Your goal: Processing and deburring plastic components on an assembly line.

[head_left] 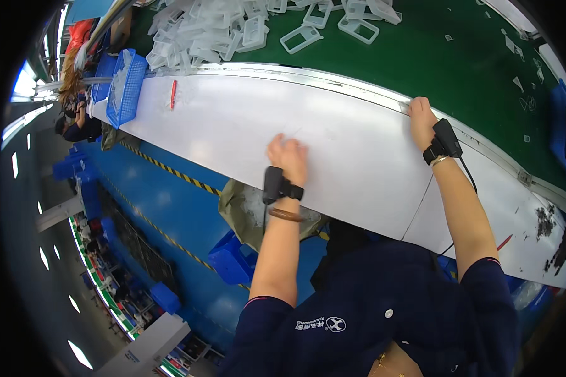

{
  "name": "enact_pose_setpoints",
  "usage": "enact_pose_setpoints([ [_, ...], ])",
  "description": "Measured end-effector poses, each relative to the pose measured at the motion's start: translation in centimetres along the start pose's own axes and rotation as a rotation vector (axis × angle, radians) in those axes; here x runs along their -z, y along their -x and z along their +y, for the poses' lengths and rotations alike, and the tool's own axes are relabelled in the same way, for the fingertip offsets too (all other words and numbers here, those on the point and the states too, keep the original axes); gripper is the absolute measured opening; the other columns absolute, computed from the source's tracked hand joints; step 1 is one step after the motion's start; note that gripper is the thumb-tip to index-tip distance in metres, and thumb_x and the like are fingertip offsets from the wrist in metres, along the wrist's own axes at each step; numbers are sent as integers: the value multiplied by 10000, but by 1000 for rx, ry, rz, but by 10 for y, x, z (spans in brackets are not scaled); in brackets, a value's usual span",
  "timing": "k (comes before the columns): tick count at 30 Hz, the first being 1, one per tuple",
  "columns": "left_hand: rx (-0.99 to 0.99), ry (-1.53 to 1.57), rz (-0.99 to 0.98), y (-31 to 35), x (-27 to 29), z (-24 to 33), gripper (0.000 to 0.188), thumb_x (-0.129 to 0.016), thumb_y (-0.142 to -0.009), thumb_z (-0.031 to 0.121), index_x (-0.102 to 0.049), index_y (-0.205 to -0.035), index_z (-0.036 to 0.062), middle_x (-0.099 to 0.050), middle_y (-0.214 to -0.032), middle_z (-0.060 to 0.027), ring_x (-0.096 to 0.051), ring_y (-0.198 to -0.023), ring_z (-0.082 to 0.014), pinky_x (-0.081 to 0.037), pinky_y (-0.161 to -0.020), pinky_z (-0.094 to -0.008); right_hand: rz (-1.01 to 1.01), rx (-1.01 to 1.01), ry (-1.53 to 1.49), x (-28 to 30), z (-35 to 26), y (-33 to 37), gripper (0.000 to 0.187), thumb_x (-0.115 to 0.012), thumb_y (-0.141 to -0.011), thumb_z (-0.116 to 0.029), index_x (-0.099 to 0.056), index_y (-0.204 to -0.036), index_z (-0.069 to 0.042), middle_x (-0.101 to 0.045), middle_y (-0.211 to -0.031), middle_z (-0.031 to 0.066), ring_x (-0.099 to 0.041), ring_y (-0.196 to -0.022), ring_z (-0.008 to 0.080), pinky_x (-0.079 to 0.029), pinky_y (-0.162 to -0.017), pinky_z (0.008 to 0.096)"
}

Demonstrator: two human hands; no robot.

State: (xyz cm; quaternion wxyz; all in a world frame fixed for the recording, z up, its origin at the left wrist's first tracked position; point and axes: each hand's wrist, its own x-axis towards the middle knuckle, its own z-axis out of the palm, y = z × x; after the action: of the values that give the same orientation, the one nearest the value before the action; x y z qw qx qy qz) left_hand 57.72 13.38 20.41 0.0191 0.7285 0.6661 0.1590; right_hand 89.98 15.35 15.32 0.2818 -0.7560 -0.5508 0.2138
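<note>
Navy shirt [383,270] fronts unclenched left grip [289,158]; right grip [423,125], at rail [365,92], unclear; basket [132,94] and sack [230,210] hold clear plastic [254,206]

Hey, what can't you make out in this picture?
Left hand, head view: blurred, so contact with the white tabletop is unclear.
Right hand, head view: hides whatever lies under it.
Olive sack, head view: partly hidden by the left forearm.
Translucent cases, head view: pile cut off by the top edge.
</note>
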Motion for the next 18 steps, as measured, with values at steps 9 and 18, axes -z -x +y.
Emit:
enact_pose_setpoints([
  [9,132,117,-326,-42,-43,-105,276,-674,-645,104,-513,-838,-10,-545,-750,-136,-518,-668,-263,-447,-643,-365,216,-513,-897,103,26,51,105,-492,-864,-155,-483,-896,-55,-513,-699,8,-483,-551,75,-405,-472,202],
  [18,540,772,-501,-57,-35,-122,104,-523,-708,-24,-466,-789,7,-486,-554,-47,-466,-434,-136,-374,-368,-259,1464,-886,75,326,277,188,233,-508,-848,-241,-533,-880,-11,-596,-739,129,-586,-684,266,-457,-625,350],
])
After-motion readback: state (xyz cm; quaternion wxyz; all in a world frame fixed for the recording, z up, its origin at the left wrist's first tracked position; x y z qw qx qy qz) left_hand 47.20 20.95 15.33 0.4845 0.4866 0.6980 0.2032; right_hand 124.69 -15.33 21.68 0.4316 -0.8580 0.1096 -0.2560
